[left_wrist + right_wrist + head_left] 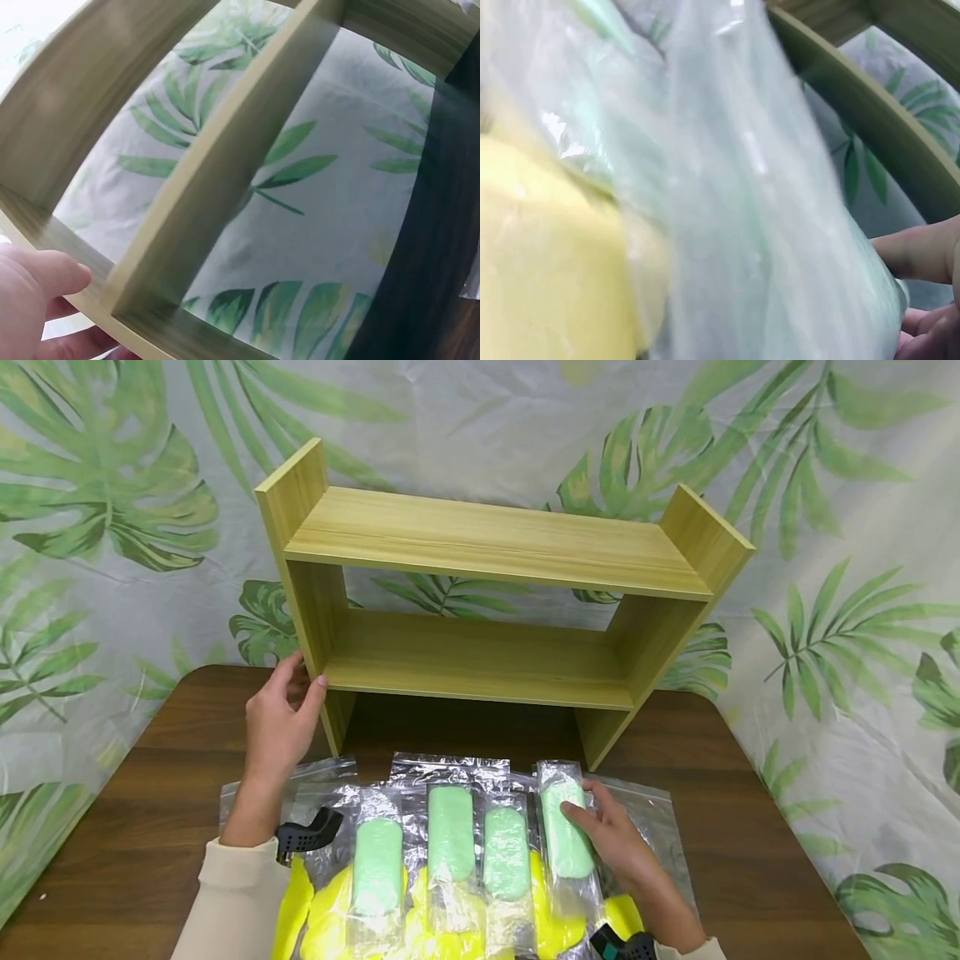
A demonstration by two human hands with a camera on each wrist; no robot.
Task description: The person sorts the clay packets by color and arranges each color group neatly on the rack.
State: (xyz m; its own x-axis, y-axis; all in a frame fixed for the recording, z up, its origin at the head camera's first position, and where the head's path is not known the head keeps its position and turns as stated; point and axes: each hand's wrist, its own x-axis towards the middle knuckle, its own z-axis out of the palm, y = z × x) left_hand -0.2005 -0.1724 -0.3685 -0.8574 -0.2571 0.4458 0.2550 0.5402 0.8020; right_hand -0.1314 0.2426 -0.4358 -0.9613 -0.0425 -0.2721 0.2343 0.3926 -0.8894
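Head view, five o'clock: I see the right hand (621,843) pinching a packet (562,835), likely light, soft, slippery, best held by its sides; near nine, the left hand (281,718) grips the shelf (480,656).

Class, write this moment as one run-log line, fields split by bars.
left hand: grips shelf side | right hand: holds green packet | nearby: three other green packets, yellow lumps

Prob. staged setup, leaf-print bkdrop (112,468), tbl (112,868)
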